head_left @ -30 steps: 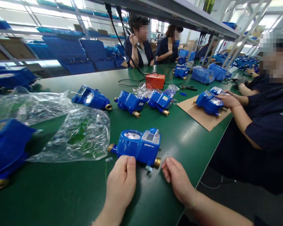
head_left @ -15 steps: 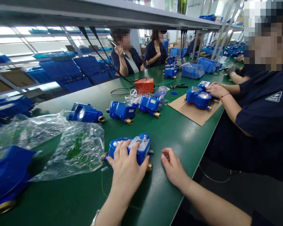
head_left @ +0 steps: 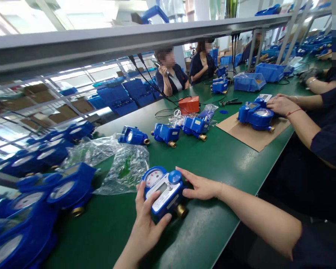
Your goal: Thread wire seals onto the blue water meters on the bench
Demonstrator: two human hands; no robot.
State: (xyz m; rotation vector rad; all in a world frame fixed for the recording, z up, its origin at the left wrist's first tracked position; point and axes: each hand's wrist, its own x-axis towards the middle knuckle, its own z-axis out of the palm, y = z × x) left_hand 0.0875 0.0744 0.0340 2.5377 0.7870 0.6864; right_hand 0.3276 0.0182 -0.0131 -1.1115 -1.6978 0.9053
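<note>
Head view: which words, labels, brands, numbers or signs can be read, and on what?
No text can be read.
Held blue meter: faceplate and dial printing, too small.
Meter on cardboard: white panel, too small.
Meters farther back: labels unreadable.
Meters at left: faces blurred.

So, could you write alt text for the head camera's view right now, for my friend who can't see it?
A person's left hand grips a blue meter on a green workbench, with the right hand at its other side. Crumpled clear plastic bags and more blue meters lie beyond; at right, a co-worker handles another meter on cardboard.
</note>
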